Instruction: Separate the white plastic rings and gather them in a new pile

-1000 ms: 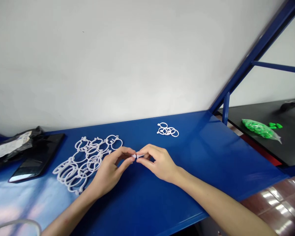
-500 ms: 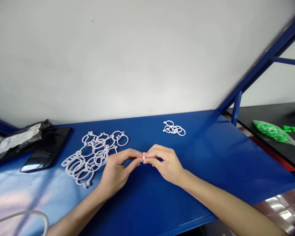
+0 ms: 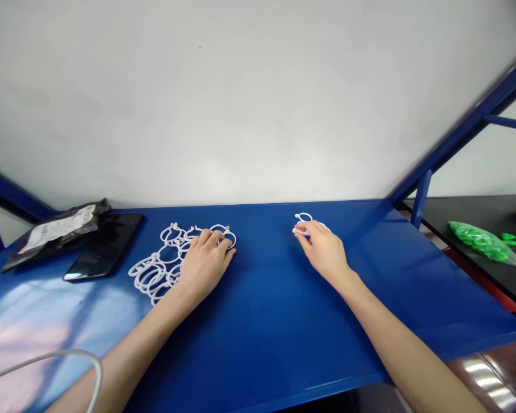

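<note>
My left hand (image 3: pixel 207 256) reaches palm down over the right part of a loose pile of thin white rings (image 3: pixel 152 278) with small knobs. Its fingers are apart and lie over the rings at the pile's edge, hiding some of them. To the right, my right hand (image 3: pixel 324 248) is closed, thumb and fingertips pinching a white ring (image 3: pixel 300 231) whose knob shows at the fingertips. Behind that hand another white ring (image 3: pixel 303 217) of a small group lies on the blue table (image 3: pixel 258 321); the hand covers most of the group.
At the far left, a black plastic bag (image 3: pixel 55 232) with a white label lies by a black phone-like slab (image 3: pixel 97 258). A pale cable (image 3: pixel 69 351) curves across the lower left. On a dark surface at right sits a clear bag of green pieces (image 3: pixel 484 241). A wall rises behind.
My hands, together at the middle around a small white part before, have parted. The left went to the large ring pile, the right to the small group. The view has shifted slightly.
</note>
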A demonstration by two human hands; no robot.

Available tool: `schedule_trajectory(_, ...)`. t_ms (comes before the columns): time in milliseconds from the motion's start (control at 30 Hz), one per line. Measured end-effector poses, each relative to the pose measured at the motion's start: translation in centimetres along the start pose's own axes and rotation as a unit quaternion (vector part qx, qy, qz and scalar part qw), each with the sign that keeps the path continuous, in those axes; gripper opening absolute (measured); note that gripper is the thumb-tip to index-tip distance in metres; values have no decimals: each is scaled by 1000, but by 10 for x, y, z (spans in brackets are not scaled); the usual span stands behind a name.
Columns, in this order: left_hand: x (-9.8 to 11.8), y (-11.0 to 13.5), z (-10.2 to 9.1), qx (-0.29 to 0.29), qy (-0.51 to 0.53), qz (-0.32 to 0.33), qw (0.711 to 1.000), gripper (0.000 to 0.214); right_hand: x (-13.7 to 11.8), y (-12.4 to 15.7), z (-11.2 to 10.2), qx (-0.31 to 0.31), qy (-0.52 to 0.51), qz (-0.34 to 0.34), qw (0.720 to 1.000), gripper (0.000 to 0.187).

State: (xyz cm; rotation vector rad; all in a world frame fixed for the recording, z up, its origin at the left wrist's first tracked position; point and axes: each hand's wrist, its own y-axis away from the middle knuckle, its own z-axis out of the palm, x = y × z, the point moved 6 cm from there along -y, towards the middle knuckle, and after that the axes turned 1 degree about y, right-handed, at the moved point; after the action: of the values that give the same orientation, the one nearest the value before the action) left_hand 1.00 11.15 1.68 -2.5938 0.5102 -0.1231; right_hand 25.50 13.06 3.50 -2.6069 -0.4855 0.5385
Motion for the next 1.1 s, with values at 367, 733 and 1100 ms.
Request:
schedule_trajectory(367,55,11,-31,14,131,239,962,18,-28,9,13,-93,-236,40,966,14)
schedule_trajectory(733,48,10,-37,91,341,38,935,11,-41,20,15,-91,-406,87,905,15)
schedule_trajectory(1100,39,8,-7,-111,526,-162,827,17,-56,20,9,-120,-308,-31,943,14)
